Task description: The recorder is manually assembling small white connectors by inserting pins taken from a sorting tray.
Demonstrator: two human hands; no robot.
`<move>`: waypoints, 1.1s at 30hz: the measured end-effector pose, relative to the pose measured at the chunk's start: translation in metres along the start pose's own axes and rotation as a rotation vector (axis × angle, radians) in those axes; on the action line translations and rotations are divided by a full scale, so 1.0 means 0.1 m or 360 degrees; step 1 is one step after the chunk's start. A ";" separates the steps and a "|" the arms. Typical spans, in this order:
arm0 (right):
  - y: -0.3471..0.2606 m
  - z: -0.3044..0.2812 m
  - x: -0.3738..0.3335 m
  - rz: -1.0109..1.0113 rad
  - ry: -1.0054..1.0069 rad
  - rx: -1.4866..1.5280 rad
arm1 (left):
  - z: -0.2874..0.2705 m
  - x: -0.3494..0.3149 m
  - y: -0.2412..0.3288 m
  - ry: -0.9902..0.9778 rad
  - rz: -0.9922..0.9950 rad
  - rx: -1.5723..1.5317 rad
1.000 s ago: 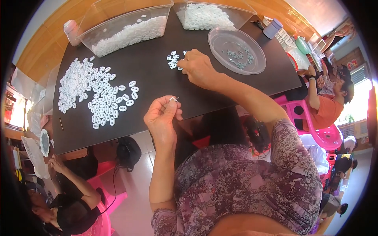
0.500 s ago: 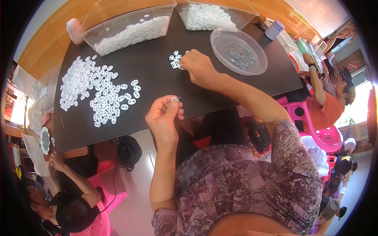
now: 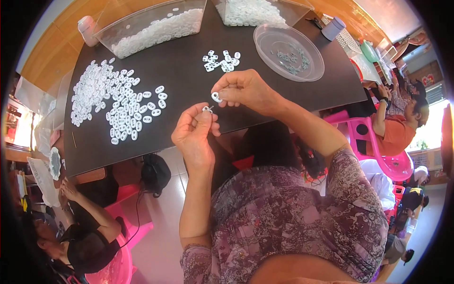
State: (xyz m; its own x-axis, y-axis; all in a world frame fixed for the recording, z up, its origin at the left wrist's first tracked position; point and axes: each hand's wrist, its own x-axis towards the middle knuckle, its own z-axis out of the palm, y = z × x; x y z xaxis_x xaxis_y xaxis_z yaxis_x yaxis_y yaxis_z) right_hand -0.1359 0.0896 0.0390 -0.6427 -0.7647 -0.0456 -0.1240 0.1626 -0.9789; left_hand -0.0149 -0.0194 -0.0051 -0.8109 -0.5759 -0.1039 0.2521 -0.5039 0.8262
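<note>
Between thumb and fingers, my left hand [image 3: 195, 132] pinches a small white plastic piece [image 3: 206, 109] with a thin pin jutting from it. My right hand [image 3: 248, 92], just up and to the right, grips an oval white plastic piece [image 3: 216, 97] with a hole in it. The two pieces are close but apart. Beyond my right hand lies a small group of white pieces [image 3: 222, 61] on the dark table [image 3: 184, 71]. A round clear tray [image 3: 263, 53] to its right holds small grey-green pins [image 3: 292, 60].
A big spread of white two-holed oval pieces [image 3: 127, 111] covers the table's left. Two clear bins [image 3: 158, 33] of white pieces stand at the back, near a pink bottle [image 3: 87, 31] and a grey-purple container [image 3: 333, 28]. Other people [image 3: 92, 246] sit on both sides.
My right hand has come back from the small group toward my left hand, bringing an oval white piece. My left hand has risen slightly, keeping its piece.
</note>
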 end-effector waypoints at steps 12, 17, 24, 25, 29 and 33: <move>0.05 0.06 -0.08 -0.0060 -0.0078 0.0021 | 0.01 -0.08 0.01 0.0045 0.0093 0.0105; 0.04 0.11 -0.10 -0.0107 -0.0091 -0.0019 | 0.00 -0.10 -0.01 0.0037 0.0111 0.0159; 0.05 0.23 -0.13 -0.0269 0.0090 -0.0208 | 0.00 -0.12 -0.02 0.0034 0.0151 0.0175; 0.06 0.25 -0.14 -0.0315 0.0108 -0.0282 | 0.01 -0.12 -0.04 0.0028 0.0178 0.0164; 0.10 0.30 -0.16 -0.0387 0.0164 -0.0227 | 0.01 -0.12 -0.04 0.0015 0.0174 0.0131; 0.11 0.30 -0.19 -0.0537 0.0202 -0.0463 | 0.00 -0.11 -0.05 -0.0012 0.0173 0.0099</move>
State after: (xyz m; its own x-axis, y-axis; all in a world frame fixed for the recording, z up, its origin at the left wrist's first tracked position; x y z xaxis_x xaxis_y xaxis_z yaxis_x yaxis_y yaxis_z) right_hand -0.1025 0.0869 0.0235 -0.6151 -0.7256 0.3084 -0.5374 0.0996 -0.8374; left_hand -0.0073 -0.0100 -0.0083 -0.7844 -0.6202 -0.0078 0.3058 -0.3976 0.8651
